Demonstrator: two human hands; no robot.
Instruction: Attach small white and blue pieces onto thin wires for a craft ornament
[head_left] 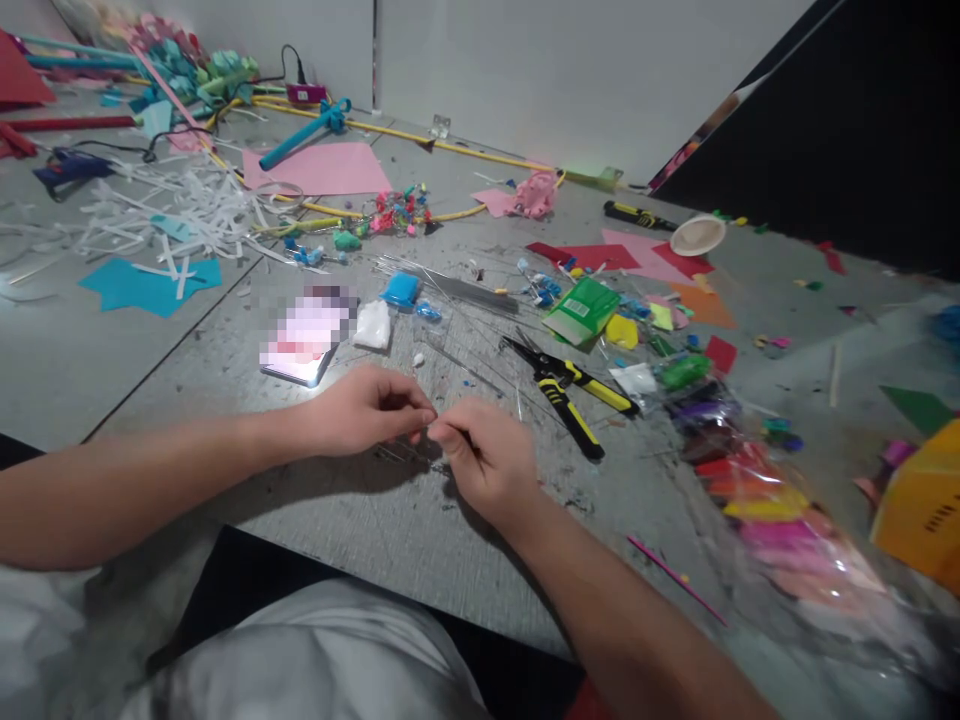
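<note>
My left hand (pixel 375 408) and my right hand (pixel 487 455) meet fingertip to fingertip low over the grey table. Both are closed in a pinch; whatever lies between the fingers is too small or hidden to name. Just beyond my right hand lie pliers (pixel 566 385) with black and yellow handles. Past my left hand are a phone (pixel 304 335) with a lit, blurred screen, a white clay lump (pixel 373 326) and a blue clay packet (pixel 400 290). Thin metal wires (pixel 457 360) are scattered between these things and my hands.
At the right is a clear plastic bag of coloured clay packs (pixel 787 520). A green packet (pixel 582 310) lies behind the pliers. White paper strips (pixel 180 215) heap at the far left, near pink paper (pixel 326 168). A grey wall (pixel 510 80) borders the table's back.
</note>
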